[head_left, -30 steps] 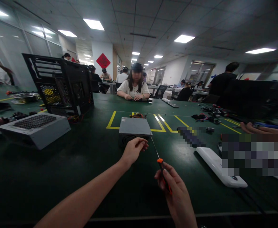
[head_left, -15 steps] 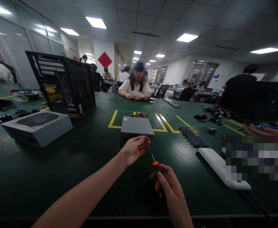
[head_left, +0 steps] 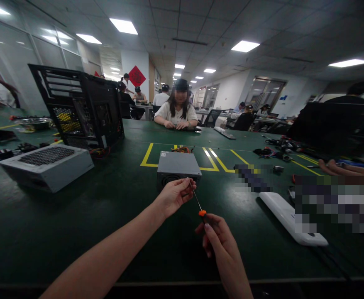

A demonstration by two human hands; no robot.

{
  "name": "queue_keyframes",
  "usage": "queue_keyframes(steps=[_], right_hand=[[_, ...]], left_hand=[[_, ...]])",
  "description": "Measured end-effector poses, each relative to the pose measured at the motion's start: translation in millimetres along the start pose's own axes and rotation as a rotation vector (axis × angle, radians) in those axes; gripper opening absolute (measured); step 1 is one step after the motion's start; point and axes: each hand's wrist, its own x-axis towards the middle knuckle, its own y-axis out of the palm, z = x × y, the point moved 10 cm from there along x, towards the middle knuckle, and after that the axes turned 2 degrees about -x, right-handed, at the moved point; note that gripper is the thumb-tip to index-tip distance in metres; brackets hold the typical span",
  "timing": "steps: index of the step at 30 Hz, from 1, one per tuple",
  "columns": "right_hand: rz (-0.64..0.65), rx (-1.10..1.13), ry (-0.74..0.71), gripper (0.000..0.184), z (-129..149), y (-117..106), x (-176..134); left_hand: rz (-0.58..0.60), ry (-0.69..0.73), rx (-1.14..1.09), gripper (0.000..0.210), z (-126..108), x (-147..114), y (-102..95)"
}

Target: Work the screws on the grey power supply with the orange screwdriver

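Observation:
A grey power supply unit point(head_left: 179, 162) sits on the green table straight ahead, its dark fan side facing me and a bundle of coloured cables behind it. My left hand point(head_left: 178, 194) is closed in a pinch in front of its near right corner; whether the fingers touch the unit I cannot tell. In my right hand point(head_left: 221, 241) is a screwdriver point(head_left: 202, 213) with an orange and black handle. Its thin shaft slants up and left to the left fingertips, where the tip is hidden. What the left fingers pinch there is too small to make out.
Left stand another power supply point(head_left: 46, 166) and an open black computer case point(head_left: 82, 108). A white elongated device point(head_left: 292, 218) lies right, below a pile of cables point(head_left: 277, 149). A person point(head_left: 177, 108) sits opposite; another person's hand point(head_left: 334, 168) reaches in from the right.
Hardly anything differs. Both hands and the screwdriver keep almost the same pose, while the view has shifted slightly. The dark-clothed person at the right has moved further right.

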Motion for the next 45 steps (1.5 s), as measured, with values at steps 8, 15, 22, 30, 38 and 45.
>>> queue_keyframes(steps=[8, 15, 22, 30, 38, 45], right_hand=[[0.014, -0.025, 0.019, 0.037, -2.9, 2.0, -0.3], [-0.009, -0.025, 0.01, 0.04, 0.0, 2.8, 1.4], [-0.105, -0.044, -0.011, 0.042, -3.6, -9.9, 0.3], [-0.1, -0.1, -0.033, 0.046, -10.4, -11.7, 5.9], [-0.118, -0.046, -0.008, 0.051, -9.0, -13.2, 5.4], [-0.101, -0.076, -0.014, 0.049, -9.2, -9.8, 7.5]], left_hand=[[-0.012, -0.004, 0.059, 0.012, 6.6, 4.2, -6.1], [-0.045, 0.012, 0.076, 0.015, 9.3, 5.6, -11.0], [-0.058, -0.012, 0.116, 0.019, 17.0, 10.7, -19.1], [0.005, -0.056, 0.203, 0.02, 28.4, 7.9, -11.0], [0.051, -0.061, 0.252, 0.027, 30.4, 5.0, -4.6], [0.055, -0.077, 0.263, 0.03, 30.7, 3.2, -3.2]])
